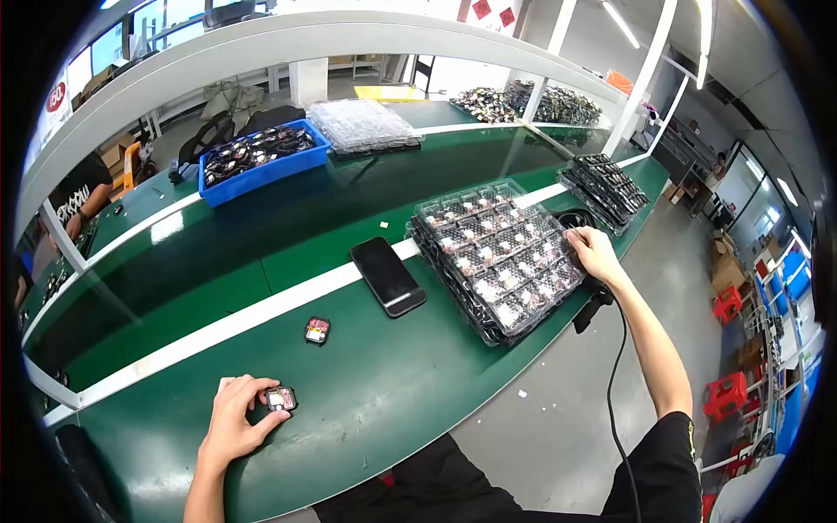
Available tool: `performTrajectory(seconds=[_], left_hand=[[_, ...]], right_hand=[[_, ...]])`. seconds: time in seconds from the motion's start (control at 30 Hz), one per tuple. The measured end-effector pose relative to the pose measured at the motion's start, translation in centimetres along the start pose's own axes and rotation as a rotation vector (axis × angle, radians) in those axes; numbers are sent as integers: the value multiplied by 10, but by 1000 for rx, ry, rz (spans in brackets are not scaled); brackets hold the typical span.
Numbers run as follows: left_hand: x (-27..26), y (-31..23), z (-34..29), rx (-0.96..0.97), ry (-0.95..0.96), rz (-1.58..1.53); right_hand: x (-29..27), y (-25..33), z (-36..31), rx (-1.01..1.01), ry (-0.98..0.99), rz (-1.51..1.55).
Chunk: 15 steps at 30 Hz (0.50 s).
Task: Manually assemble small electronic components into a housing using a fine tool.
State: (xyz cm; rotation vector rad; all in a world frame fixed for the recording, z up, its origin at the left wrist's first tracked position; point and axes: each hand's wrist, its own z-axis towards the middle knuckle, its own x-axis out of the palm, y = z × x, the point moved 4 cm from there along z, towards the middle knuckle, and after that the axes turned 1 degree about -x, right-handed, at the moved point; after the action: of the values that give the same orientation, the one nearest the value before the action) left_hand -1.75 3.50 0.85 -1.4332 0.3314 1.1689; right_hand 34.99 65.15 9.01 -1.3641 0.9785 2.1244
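My left hand (234, 415) rests low on the green bench, its thumb and fingers closed around a small square black-cased electronic module (282, 399) with a pale and red inside. A similar module (317, 330) lies loose a little farther off. At the right, my right hand (595, 254) pinches the right edge of a clear plastic tray (425, 234). That tray tops a stack, with rows of small modules in its pockets and darker trays underneath. Between the loose module and the stack lies a black smartphone (387, 275).
A blue bin (267, 179) full of dark parts and a pile of clear trays (362, 122) stand behind. More black trays (606, 192) sit at far right. A black cable (613, 392) hangs over the bench edge. A white shelf frame (218, 324) crosses the bench. Another person's arm (91, 200) shows at far left.
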Motion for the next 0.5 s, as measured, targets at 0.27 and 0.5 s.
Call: performTrajectory(seconds=[0.27,0.5], left_hand=[[-1,-3,-2,9,-38,24],[-3,-5,7,39,-18,29]], right_hand=[[-21,67,-12,-250,-207,-128],[5,273,-56,-474,304,246]])
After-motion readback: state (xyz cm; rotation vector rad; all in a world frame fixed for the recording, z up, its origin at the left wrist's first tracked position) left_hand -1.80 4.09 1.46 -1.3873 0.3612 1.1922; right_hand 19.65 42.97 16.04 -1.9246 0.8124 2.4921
